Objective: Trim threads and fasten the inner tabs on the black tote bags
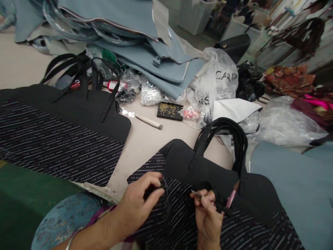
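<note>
A black bag piece (221,173) with bundled black handles (240,139) lies in front of me, its striped, lettered lining (179,208) gathered toward me. My left hand (140,198) pinches a dark fold of that lining between thumb and fingers. A little to the right, my right hand (206,208) is closed around a small pointed metal blade (196,193), its tip toward the left hand. Beside the right hand a pink stick-like tool with a brown end (231,198) sticks up; I cannot tell whether it joins the blade.
Another black bag piece with striped lining (59,139) lies at left. Behind are a pale-handled tool (148,121), a black tray of small brass-coloured pieces (169,111), plastic bags (215,80) and blue-grey sheets (145,62). More blue-grey material (299,184) lies at right.
</note>
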A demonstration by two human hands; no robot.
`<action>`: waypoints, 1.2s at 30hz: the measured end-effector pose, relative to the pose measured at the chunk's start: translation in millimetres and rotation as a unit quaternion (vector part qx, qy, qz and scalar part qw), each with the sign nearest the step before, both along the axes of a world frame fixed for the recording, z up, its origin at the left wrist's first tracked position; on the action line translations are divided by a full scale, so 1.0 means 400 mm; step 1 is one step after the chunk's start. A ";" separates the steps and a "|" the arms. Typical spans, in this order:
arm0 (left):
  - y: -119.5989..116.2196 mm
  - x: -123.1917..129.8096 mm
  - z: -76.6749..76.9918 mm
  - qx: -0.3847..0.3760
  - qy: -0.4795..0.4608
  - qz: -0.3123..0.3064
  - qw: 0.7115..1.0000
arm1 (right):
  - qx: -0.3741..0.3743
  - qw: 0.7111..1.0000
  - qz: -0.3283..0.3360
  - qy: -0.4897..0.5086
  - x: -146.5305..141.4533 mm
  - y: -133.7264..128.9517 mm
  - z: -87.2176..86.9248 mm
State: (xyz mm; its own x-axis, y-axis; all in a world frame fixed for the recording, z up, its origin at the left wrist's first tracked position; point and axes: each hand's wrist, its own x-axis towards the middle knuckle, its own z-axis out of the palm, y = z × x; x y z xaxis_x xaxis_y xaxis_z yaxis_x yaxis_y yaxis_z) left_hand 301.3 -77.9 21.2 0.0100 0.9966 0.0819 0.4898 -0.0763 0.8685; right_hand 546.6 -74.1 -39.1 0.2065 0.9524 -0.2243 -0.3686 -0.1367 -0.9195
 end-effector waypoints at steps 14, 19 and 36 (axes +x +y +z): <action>0.279 0.027 -0.114 -0.060 0.158 0.004 0.986 | 0.032 0.999 -0.002 -0.009 -0.002 0.005 -0.030; 0.250 0.051 -0.064 0.047 0.107 -0.003 0.993 | 0.043 0.999 0.016 0.004 0.005 0.003 -0.034; 0.171 -0.356 -0.024 -0.309 -0.278 0.203 0.886 | 0.038 0.995 0.010 -0.088 -0.143 -0.022 -0.023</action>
State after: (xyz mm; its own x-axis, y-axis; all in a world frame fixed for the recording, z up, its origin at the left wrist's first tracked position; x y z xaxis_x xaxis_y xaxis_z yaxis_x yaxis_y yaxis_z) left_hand 159.0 -9.5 11.6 -0.2308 0.7647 -0.6016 -0.1496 0.5831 0.7985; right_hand 489.6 -82.7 -48.2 0.2171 0.9696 -0.1131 -0.1981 -0.0697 -0.9777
